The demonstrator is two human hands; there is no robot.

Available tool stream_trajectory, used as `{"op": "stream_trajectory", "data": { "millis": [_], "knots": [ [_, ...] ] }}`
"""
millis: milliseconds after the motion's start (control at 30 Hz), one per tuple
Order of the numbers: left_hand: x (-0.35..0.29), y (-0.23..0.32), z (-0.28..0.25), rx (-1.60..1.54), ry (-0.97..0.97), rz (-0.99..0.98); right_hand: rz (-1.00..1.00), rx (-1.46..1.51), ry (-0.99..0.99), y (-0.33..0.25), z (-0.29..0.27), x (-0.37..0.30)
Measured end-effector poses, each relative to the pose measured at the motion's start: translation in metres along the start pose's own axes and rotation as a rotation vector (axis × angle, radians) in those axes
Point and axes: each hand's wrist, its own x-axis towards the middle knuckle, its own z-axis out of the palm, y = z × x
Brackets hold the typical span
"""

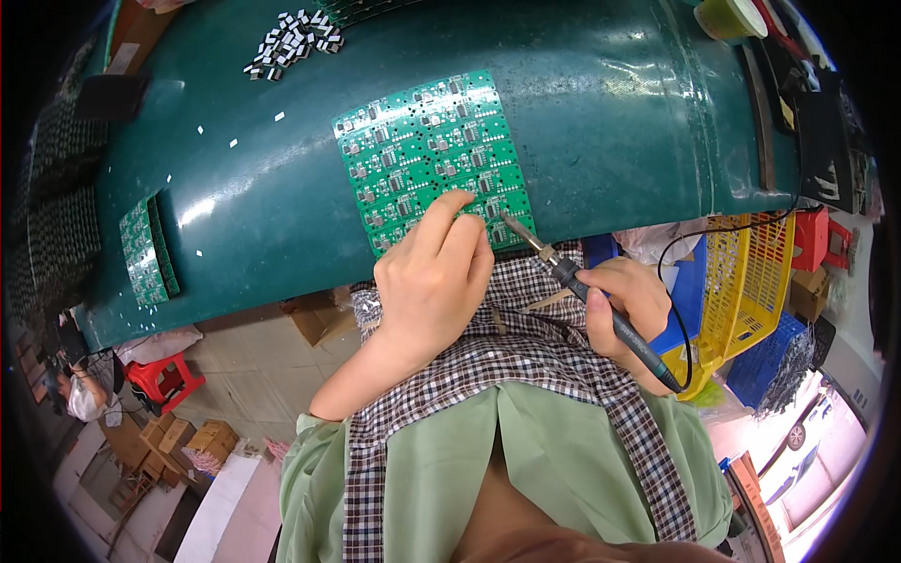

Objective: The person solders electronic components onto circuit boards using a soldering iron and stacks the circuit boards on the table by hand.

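Note:
A green circuit board panel (432, 155) with rows of small parts lies on the table in front of me. My left hand (434, 272) rests over its near edge, fingers curled and closed at the board; whatever they may hold is hidden beneath them. In my right hand (627, 310) is a soldering iron (615, 324) with a dark handle, gripped like a pen. Its metal tip points at the panel's near right corner, close to the left fingers. From the handle's rear a black cord loops up to the right.
Small black-and-white parts (294, 42) lie heaped at the far left. Another green board stack (148, 251) sits on the left of the green table (601, 113). A yellow crate (741, 281) stands beyond the right edge. At the far right is a green cup (730, 17).

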Motion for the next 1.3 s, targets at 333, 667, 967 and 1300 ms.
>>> {"op": "stream_trajectory", "data": {
  "millis": [333, 667, 967, 1300],
  "knots": [
    [-0.005, 0.001, -0.004, 0.017, 0.008, -0.014, 0.028, -0.014, 0.048, -0.003, -0.005, -0.004],
    [-0.011, 0.000, -0.005, -0.084, -0.007, 0.049, -0.027, 0.037, 0.030, -0.001, -0.009, -0.008],
    [-0.013, 0.001, -0.004, -0.098, -0.025, 0.059, -0.018, 0.047, 0.022, 0.000, -0.007, -0.006],
    [-0.012, 0.002, -0.003, -0.117, -0.060, 0.014, -0.008, 0.041, 0.015, 0.000, -0.005, -0.007]
  ]
}}
